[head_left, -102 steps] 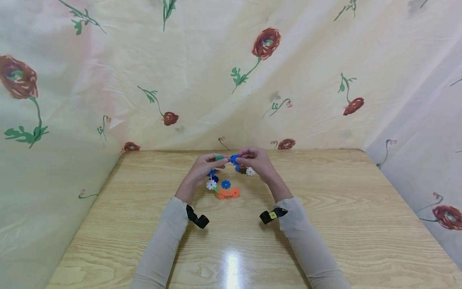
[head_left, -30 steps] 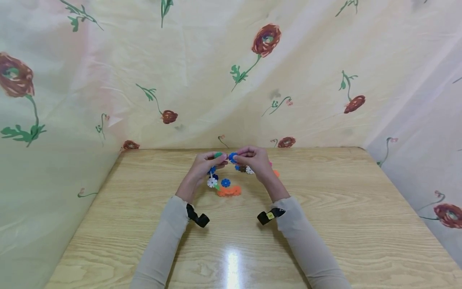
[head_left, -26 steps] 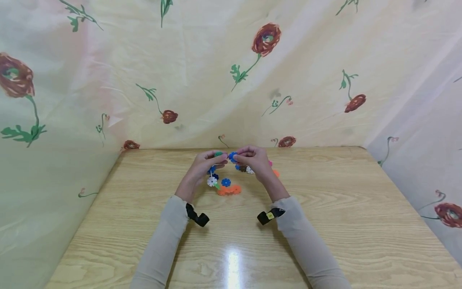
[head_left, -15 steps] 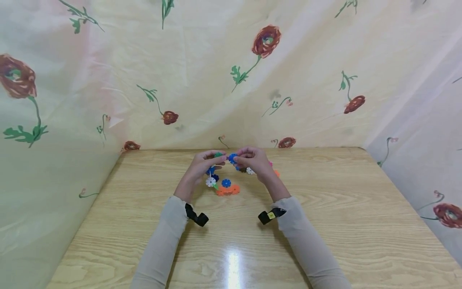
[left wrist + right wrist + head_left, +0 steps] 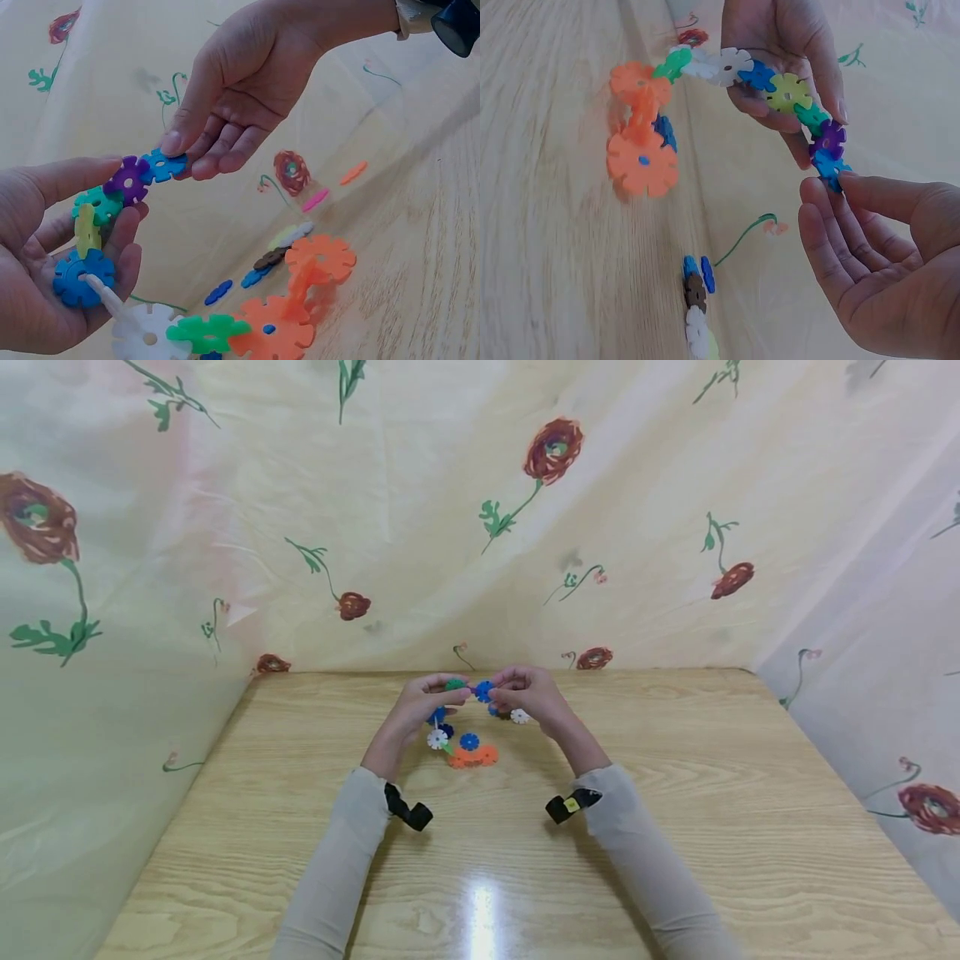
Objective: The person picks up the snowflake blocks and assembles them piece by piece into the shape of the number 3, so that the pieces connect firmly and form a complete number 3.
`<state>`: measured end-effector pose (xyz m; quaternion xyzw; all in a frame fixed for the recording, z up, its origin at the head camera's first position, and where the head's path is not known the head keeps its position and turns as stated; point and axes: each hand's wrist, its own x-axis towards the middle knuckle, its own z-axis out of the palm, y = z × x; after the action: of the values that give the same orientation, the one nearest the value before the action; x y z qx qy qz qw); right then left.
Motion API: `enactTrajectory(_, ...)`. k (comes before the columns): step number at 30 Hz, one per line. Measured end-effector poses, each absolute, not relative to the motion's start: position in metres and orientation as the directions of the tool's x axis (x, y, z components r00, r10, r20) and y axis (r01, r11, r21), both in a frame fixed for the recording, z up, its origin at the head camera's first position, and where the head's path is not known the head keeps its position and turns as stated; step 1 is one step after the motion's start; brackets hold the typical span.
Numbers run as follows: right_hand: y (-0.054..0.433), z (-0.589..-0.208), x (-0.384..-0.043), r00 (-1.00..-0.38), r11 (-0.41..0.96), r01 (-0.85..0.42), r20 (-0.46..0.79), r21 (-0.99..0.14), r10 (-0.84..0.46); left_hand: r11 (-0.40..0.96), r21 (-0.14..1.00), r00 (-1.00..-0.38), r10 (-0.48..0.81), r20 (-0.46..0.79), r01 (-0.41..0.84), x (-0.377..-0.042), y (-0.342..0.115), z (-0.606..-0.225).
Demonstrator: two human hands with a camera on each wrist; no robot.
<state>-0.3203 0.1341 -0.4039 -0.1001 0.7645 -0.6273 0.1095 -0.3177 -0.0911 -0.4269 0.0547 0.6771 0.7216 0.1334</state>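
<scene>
My left hand (image 5: 416,706) grips a chain of interlocking flower-shaped plastic discs, its thumb against the purple disc (image 5: 127,182). A light blue disc (image 5: 829,174) at the chain's end, joined to the purple one, is pinched between thumb and fingers of my right hand (image 5: 536,697). From the purple disc the chain runs through a teal disc (image 5: 99,205), a yellow disc (image 5: 787,96), a blue disc (image 5: 81,276), white discs (image 5: 731,67) and a green disc (image 5: 206,331). Several orange discs (image 5: 474,756) hang at its far end. How deep the purple and light blue slots interlock, I cannot tell.
Loose discs lie toward the back of the wooden table (image 5: 480,843): a brown disc (image 5: 695,291), a white disc (image 5: 520,716), a pink disc (image 5: 316,199), a loose orange disc (image 5: 354,172) and several others. A flower-patterned cloth (image 5: 420,510) rises behind the table.
Both hands keep their hold on the chain and shift only slightly. My right wrist has moved a little right, hiding the pink and loose orange discs from the head view.
</scene>
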Motion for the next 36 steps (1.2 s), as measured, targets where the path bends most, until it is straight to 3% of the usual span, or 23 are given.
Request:
enactTrajectory(15,0.14,-0.407,-0.318,-0.927,0.296,-0.052,-0.064,-0.954,-0.369,-0.032,0.993,-0.972,0.211,-0.101,-0.11,-0.315,-0.092,-0.427)
enactTrajectory(28,0.137,-0.434,-0.325,-0.828,0.452,-0.208,-0.09,-0.867,-0.553,0.001,0.993,-0.973,0.198,-0.119,-0.121,-0.318,-0.097,-0.426)
enactTrajectory(36,0.128,-0.442,-0.331,-0.79,0.51,-0.272,-0.113,-0.816,-0.603,0.008,0.99,-0.97,0.202,-0.137,-0.138,-0.317,-0.099,-0.425)
